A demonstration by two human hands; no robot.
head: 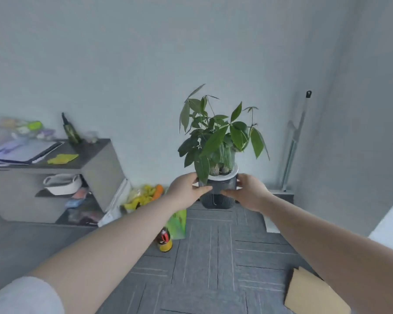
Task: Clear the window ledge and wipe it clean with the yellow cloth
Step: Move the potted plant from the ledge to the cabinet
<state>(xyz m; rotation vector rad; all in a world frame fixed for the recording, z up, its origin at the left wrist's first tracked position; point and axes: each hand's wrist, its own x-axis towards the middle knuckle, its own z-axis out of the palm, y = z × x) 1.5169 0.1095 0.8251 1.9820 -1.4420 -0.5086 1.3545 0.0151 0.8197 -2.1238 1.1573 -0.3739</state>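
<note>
A green leafy plant in a dark ribbed pot with a white rim (218,193) is held out in front of me above the grey carpet floor. My left hand (186,192) grips the pot's left side and my right hand (247,191) grips its right side. The pot stays upright. The yellow cloth (63,158) lies crumpled on top of the grey shelf unit (100,164) at the left. A white ledge edge (390,225) shows at the far right.
The shelf unit carries papers, a dark spray bottle (70,130) and a white basket (63,183). Bags with yellow and green items (145,197) and a bottle (164,240) sit on the floor. A mop (296,141) leans in the corner. A cardboard piece (313,293) lies bottom right.
</note>
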